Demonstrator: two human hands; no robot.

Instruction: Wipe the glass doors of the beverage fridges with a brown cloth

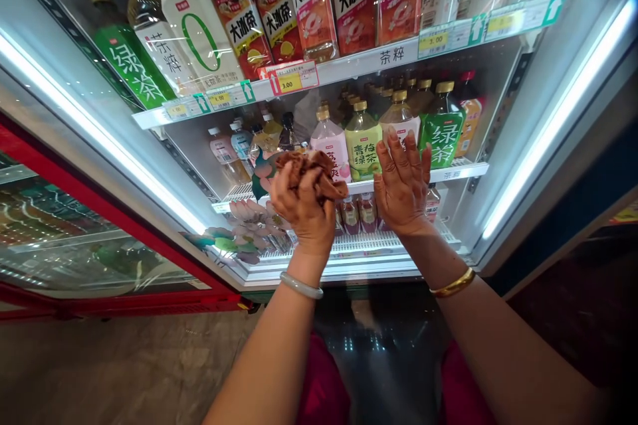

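Observation:
My left hand (305,207) is closed around a crumpled brown cloth (315,172), which bulges out above the fingers. A little to the right, my right hand (403,189) is held flat with its fingers stretched upward, and it holds nothing. It appears to rest against the clear front of a lit drinks cooler, though the contact itself is hard to make out. Beyond the hands stand a pink-labelled bottle (331,143), a yellow-green tea bottle (363,143) and a green tea bottle (442,129). A lotus flower picture (255,222) shows beside my left hand, partly covered by it.
Large tea bottles (308,3) line the upper shelf, above a price strip (349,65). Bright light tubes run down both sides of the cooler. A red-framed cooler (124,226) stands at the left. Below lies a brownish floor (124,365).

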